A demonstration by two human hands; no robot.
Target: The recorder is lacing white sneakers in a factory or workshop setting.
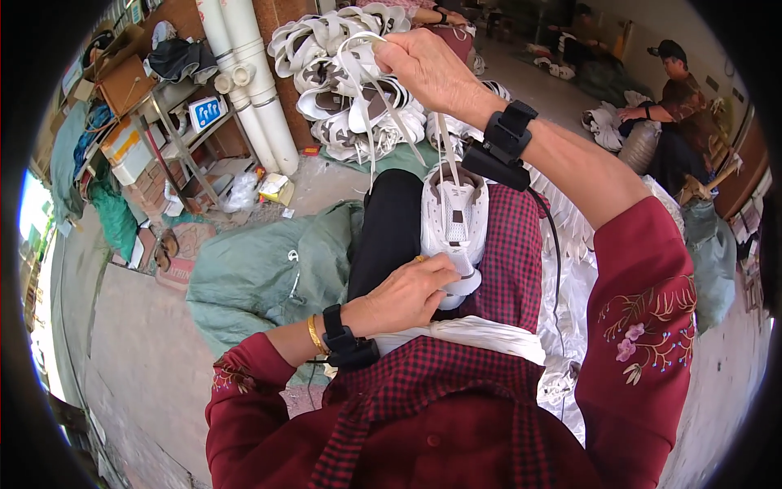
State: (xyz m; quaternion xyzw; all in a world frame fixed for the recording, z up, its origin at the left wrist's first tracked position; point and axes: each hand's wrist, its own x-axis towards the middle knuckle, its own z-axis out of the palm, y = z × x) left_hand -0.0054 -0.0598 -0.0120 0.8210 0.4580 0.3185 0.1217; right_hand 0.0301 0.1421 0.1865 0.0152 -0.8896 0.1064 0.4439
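Note:
A white sneaker point(478, 220) with beige and brown parts rests on my lap, its toe toward me. My left hand point(407, 295) grips it at the toe, fingers curled against the upper. Raised beyond the shoe, my right hand point(436, 72) pinches a long off-white shoelace point(349, 69) between thumb and fingers. Part of the lace runs from the shoe's tongue area up toward that hand, and loose lengths dangle to its left. The exact grip on the lace is partly hidden behind my right hand.
White shoes point(326, 90) are piled ahead. A green sack point(261, 265) lies left of my legs. A bundle of white strips point(489, 336) crosses my lap. White pipes point(252, 81) and a cluttered shelf point(175, 147) stand at left. Another person point(676, 106) sits at far right.

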